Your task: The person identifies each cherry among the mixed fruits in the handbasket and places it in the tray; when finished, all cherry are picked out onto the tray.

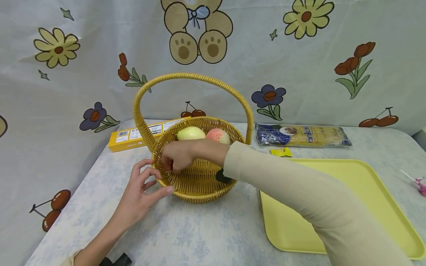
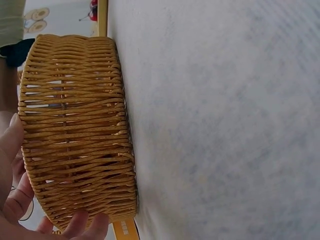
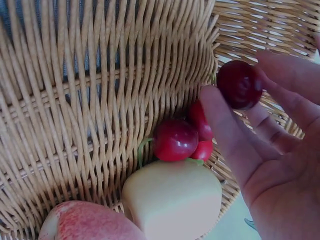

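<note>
Right hand (image 1: 178, 158) is down inside the wicker basket (image 1: 199, 184), pinching a dark red cherry (image 3: 239, 84) in its fingertips (only the wrist view shows it, the head view hides it). Left hand (image 1: 139, 192) rests open against the basket's outer wall on the surface (image 1: 199, 236). More cherries (image 3: 175, 140) sit half hidden behind a pale fruit (image 3: 172, 200).

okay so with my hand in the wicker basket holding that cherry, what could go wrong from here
The dark cherry is only pinched at the right hand's fingertips, so it could slip and drop among the other cherries. The left hand merely touches the basket wall, so the basket might slide or tip. The sleeve could catch the rim.
</note>
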A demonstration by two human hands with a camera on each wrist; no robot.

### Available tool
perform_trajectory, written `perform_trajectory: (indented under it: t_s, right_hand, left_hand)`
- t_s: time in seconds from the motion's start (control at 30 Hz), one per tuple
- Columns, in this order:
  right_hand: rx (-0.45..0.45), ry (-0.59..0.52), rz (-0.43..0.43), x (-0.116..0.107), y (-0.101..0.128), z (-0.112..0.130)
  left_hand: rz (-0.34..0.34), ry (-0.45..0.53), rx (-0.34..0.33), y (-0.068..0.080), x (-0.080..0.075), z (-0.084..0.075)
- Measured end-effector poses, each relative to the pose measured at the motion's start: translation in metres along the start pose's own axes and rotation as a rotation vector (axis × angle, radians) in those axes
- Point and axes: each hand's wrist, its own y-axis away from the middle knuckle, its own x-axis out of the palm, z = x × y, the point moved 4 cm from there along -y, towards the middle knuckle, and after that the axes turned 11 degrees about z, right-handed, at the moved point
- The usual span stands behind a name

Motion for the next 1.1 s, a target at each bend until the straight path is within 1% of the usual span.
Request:
perform_trajectory:
  t_s: [0.1, 0.3, 0.43, 0.57, 0.77, 1.0, 1.1]
  right_hand:
    - [-0.014, 0.009, -0.041, -0.001, 0.008, 0.0]
    - [-0.049, 0.083, -0.089, -0.001, 0.027, 0.002]
    - [-0.029, 0.109, -0.132, -0.002, 0.042, 0.006]
    - [-0.012, 0.09, -0.177, -0.003, 0.059, 0.007]
    - [-0.062, 0.045, -0.243, -0.001, 0.086, 0.007]
    - [-0.083, 0.045, -0.399, 0.012, 0.123, 0.011]
    - [-0.099, 0.005, -0.438, 0.021, 0.138, 0.011]
  left_hand:
    - [0.0, -0.001, -0.002, 0.0, 0.0, 0.0]
    - [-0.001, -0.003, -0.006, -0.002, 0.0, 0.0]
    - [0.001, -0.001, -0.014, -0.002, -0.001, 0.0]
    - [0.002, -0.003, -0.019, -0.001, 0.0, 0.0]
    - [-0.003, -0.002, -0.017, -0.001, 0.0, 0.0]
    - [-0.006, -0.001, -0.022, -0.001, 0.0, -0.001]
    - [-0.006, 0.0, -0.018, -0.001, 0.0, -0.001]
